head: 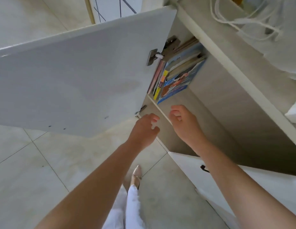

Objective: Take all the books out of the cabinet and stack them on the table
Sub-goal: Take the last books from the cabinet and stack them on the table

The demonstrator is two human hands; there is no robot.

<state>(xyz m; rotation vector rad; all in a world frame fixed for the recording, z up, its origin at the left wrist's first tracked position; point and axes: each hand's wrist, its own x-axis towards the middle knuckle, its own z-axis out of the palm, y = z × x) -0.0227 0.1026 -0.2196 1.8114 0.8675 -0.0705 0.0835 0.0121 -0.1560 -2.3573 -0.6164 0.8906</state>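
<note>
Several books [175, 75] stand leaning together at the left end of the cabinet's shelf [160, 109]. The nearest one has a blue illustrated cover [178, 83]; a yellow spine and a pink one show beside it. My left hand [144, 128] and my right hand [185, 123] hover just in front of the shelf edge, below the books. Both have loosely curled fingers and hold nothing. Neither hand touches a book.
The cabinet's left door [74, 76] stands wide open on my left. A second white door [243, 184] with a dark handle is open below my right arm. White cords [243, 19] lie on the cabinet top. Pale floor tiles [36, 171] and my shoe [137, 174] are below.
</note>
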